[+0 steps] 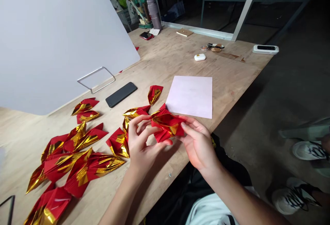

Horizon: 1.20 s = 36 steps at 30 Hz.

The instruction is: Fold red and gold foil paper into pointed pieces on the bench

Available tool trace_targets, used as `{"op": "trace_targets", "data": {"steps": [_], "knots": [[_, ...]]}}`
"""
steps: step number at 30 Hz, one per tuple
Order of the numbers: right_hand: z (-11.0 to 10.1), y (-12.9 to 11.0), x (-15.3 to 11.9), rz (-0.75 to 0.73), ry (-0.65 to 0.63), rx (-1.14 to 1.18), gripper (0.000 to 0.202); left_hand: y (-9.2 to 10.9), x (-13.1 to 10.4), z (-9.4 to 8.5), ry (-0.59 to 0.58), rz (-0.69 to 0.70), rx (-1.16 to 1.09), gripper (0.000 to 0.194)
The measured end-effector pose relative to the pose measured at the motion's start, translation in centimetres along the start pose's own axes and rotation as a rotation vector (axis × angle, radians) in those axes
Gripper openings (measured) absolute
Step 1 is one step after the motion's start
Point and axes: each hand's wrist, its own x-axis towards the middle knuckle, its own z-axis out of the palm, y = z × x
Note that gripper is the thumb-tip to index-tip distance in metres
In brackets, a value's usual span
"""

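Both hands pinch one folded red-and-gold foil piece (167,124) just above the desk's (160,63) near edge.

Left hand (141,142) has its grip closed on the piece's left side, thumb under, fingers curled over; right hand (199,143) has its grip closed on the right side, fingertips on top. Just beyond the grip lies a pale square sheet (191,96). Left of the grip, a heap of finished foil pieces (74,156) spreads over the desk; beyond and left of it, a black phone (121,94) lies flat.
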Motion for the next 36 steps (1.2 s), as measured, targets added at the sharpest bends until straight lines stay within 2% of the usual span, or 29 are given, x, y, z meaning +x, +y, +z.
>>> {"op": "trace_targets", "data": {"steps": [9, 12, 15, 20, 25, 36], "knots": [[-0.5, 0.0, 0.3, 0.007, 0.048, -0.028, 0.023, -0.8, 0.3, -1.1, -0.198, 0.224, 0.063, 0.038], [-0.7, 0.1, 0.4, 0.016, 0.051, -0.019, 0.021, -0.8, 0.3, -1.7, -0.263, 0.230, 0.024, 0.033], [-0.7, 0.2, 0.6, 0.027, 0.047, 0.002, 0.019, -0.8, 0.1, -1.9, -0.293, 0.183, -0.067, 0.039], [-0.4, 0.3, 0.6, 0.033, 0.062, 0.020, 0.019, -0.4, -0.5, -1.0, -0.180, 0.030, -0.195, 0.040], [0.2, 0.6, 0.3, 0.043, 0.107, 0.056, 0.024, 0.2, -0.8, 0.4, -0.042, -0.122, -0.366, 0.028], [1.1, 1.5, -0.7, 0.054, 0.131, 0.083, 0.026, 0.2, -2.4, 1.7, 0.135, -0.230, -0.287, 0.034]]}}
